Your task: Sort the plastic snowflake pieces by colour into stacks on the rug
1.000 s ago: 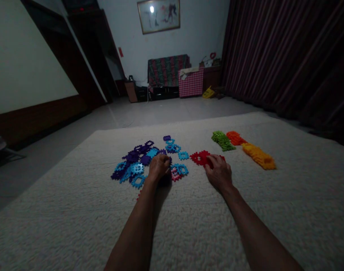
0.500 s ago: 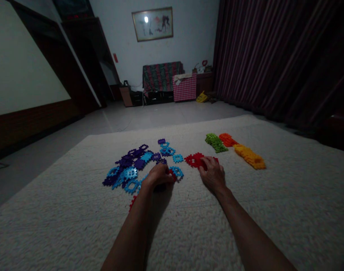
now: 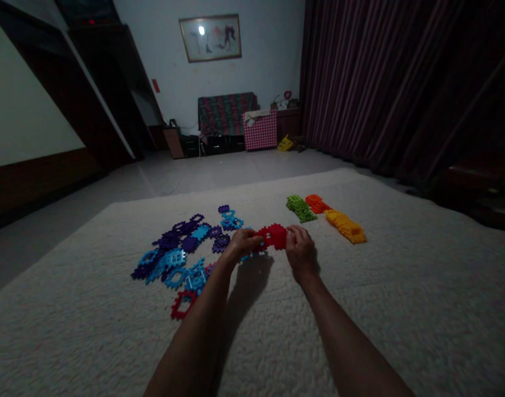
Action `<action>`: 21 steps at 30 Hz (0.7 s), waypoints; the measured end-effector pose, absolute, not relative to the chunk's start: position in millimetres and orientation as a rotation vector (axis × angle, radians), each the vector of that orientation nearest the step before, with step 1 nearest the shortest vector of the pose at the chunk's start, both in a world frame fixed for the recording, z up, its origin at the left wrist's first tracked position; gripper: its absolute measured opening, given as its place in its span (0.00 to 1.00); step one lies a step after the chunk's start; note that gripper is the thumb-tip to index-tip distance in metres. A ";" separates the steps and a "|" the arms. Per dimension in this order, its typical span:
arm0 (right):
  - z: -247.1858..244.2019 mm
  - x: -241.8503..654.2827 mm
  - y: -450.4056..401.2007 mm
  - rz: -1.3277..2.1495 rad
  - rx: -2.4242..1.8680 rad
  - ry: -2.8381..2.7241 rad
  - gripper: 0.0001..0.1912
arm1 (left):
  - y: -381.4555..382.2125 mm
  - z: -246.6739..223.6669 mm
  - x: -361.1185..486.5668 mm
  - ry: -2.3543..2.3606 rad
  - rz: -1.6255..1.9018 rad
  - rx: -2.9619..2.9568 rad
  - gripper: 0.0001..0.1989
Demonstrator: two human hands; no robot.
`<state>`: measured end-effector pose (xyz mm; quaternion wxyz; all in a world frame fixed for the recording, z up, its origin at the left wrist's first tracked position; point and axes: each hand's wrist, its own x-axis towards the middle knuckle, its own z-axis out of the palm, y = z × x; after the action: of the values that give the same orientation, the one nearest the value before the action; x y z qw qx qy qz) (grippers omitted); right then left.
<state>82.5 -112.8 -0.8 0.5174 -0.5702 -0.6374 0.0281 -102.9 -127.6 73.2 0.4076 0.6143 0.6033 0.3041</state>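
Between my two hands is a row of overlapping red interlocking plastic tiles (image 3: pixel 278 236) with toothed edges. My left hand (image 3: pixel 240 245) pinches the red tiles at their left end. At the right end, the fingers of my right hand (image 3: pixel 301 249) are closed on the same red tiles. Beside and beyond my left hand lie loose blue tiles (image 3: pixel 196 277) and purple tiles (image 3: pixel 169 241). A red window-frame tile (image 3: pixel 181 304) lies near my left forearm, partly covered by it.
To the right lie grouped rows of green tiles (image 3: pixel 301 208), orange-red tiles (image 3: pixel 317 203) and yellow tiles (image 3: pixel 345 226). Everything rests on a pale textured cover (image 3: pixel 393 298). Farther back are a cloth-draped cabinet (image 3: pixel 227 114), a checked cloth (image 3: pixel 260 131) and a dark curtain (image 3: pixel 360 82).
My left hand has moved to the red tiles at the right and now grips their left end. My right hand has shifted to their right end. The camera view has turned slightly right.
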 end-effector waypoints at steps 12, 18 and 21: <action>3.1 75.5 -120.0 0.012 -1.355 -1.635 0.16 | -125.0 63.8 -102.6 1.760 0.890 1.932 0.15; 7.8 64.1 -133.7 -0.034 -1.316 -1.853 0.12 | -144.9 34.8 -110.7 1.615 0.506 2.397 0.20; 4.7 63.3 -136.1 -0.057 -1.341 -1.933 0.13 | -150.3 26.1 -102.5 1.652 0.447 2.476 0.19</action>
<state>63.3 -136.1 4.7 0.3840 -0.5260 -0.7585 -0.0222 -102.5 -150.3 26.1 0.0657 0.8208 0.5476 0.1483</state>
